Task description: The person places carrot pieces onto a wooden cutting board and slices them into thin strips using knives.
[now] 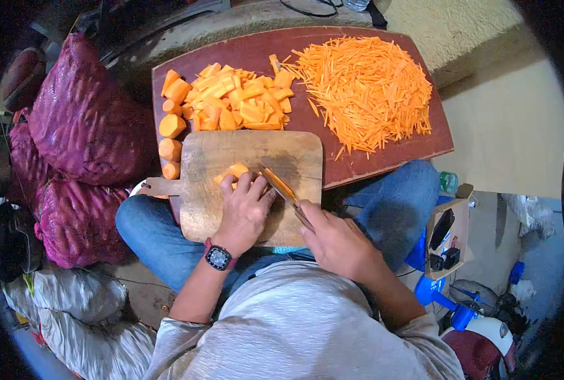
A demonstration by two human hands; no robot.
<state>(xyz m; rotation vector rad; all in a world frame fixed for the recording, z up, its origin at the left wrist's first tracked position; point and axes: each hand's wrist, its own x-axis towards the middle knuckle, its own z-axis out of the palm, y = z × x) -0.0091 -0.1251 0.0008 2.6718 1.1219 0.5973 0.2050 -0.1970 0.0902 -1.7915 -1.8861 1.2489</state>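
A wooden cutting board [199, 209] lies over the near edge of a dark red table [313, 152]. My left hand [244, 206] rests on the board with its fingers curled down on an orange carrot piece [236, 170]. In my right hand [332, 237] is a knife [286, 191], its blade pointing up and left beside my left fingertips, with orange carrot on the blade. Behind the board are a heap of carrot slices [237, 98] and, at its left, several thick carrot chunks [171, 126]. A large pile of thin carrot strips [370, 92] covers the table's right part.
Purple mesh sacks [85, 126] are stacked at the left, above white sacks [92, 323]. My crossed legs in jeans [149, 234] are under the board. At the right stand a cardboard box [449, 234] with dark items and a blue fan [462, 310].
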